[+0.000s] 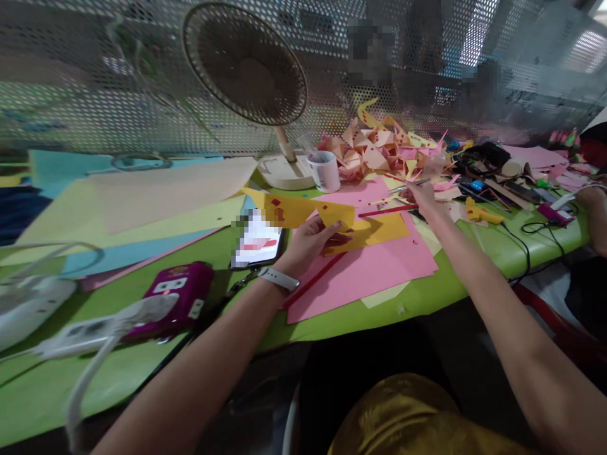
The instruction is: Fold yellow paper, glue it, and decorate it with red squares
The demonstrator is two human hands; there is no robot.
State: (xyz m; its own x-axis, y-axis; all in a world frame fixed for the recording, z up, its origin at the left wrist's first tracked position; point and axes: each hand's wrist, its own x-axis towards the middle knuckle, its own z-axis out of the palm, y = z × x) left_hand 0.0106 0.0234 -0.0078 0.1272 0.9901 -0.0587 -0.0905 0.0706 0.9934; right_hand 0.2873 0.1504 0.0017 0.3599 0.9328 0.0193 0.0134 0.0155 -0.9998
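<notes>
My left hand point(310, 243) is closed on a folded strip of yellow paper point(301, 212) with small red marks. Farther out to the right, my right hand point(423, 197) has its fingers drawn together around a thin silvery tool point(408, 186); its exact kind is too small to make out. Beneath my hands lie another yellow paper piece point(379, 232) and pink sheets point(374, 272). A red strip point(386, 211) lies near my right hand, and a second red strip point(315, 281) crosses the pink sheet by my left wrist.
A lit phone point(258, 240) lies left of my left hand. Behind stand a fan point(289, 174), a white cup point(325, 172) and a heap of cut paper point(374, 148). A yellow glue gun point(484, 213), purple power box point(177, 294) and cables flank the work. Another person's arm point(595, 212) shows at right.
</notes>
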